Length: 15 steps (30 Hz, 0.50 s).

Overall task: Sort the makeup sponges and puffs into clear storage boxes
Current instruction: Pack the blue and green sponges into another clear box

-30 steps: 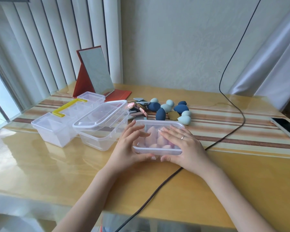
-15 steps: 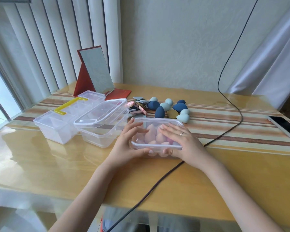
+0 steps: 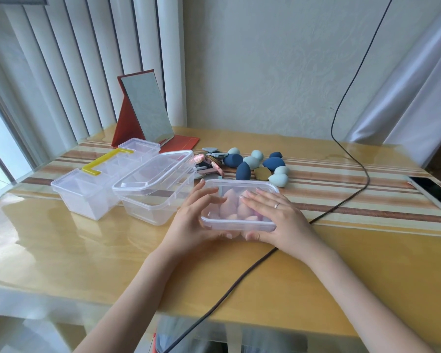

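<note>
Hands on the box, centre of the frame! Left hand curls round the left end of the small clear box, thumb under its near edge, fingers arched over the lid. Right hand lies flat across the lid, fingers straight, thumb tucked against the front wall. Pink sponges show through the plastic, packed inside. Box sits on the counter, lid on. Just behind it, toward the upper middle, loose blue sponges and flat puffs lie in a heap. Left of centre, a lidded clear tub touches a divided case with a yellow handle. Phone at the right edge, black cable snaking across.
</note>
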Motion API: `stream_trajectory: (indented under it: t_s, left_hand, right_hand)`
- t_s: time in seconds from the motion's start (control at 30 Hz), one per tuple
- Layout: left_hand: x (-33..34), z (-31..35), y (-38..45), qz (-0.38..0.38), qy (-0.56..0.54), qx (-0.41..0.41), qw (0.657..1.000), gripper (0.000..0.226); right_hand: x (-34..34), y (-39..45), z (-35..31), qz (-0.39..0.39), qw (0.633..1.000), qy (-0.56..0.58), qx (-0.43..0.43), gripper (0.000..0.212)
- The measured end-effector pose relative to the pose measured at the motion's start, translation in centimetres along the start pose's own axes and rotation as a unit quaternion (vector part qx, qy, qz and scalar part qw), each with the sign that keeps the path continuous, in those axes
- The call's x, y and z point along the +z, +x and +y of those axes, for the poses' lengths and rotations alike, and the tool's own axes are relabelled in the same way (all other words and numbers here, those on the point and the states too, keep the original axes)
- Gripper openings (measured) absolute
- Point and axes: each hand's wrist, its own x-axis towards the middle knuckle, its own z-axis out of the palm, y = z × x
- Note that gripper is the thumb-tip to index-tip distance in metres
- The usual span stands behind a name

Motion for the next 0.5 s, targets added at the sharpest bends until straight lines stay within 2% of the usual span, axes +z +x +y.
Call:
stream_trajectory:
  t_s: [0.17, 0.27, 0.4, 0.5]
  left_hand:
    - [0.0, 0.09, 0.08, 0.003, 0.009, 0.002, 1.0, 0.064]
    - [-0.02, 0.42, 0.01, 0.0, -0.005, -0.011, 1.0, 0.067]
    - [-0.12, 0.65, -0.03, -0.008, -0.075, -0.06, 0.995, 0.097]
    - [-0.27, 0.6, -0.1, -0.035, -0.16, -0.096, 0.982, 0.108]
  right_hand:
    - [0.48, -0.12, -0.06, 0.028, 0.999, -0.032, -0.019, 0.078]
    - [0.42, -0.02, -0.01, 0.03, 0.999, -0.009, -0.012, 0.079]
    - [0.08, 0.06, 0.32, -0.005, 1.0, 0.0, -0.003, 0.094]
    - [-0.13, 0.22, 0.05, -0.018, 1.0, 0.012, 0.015, 0.086]
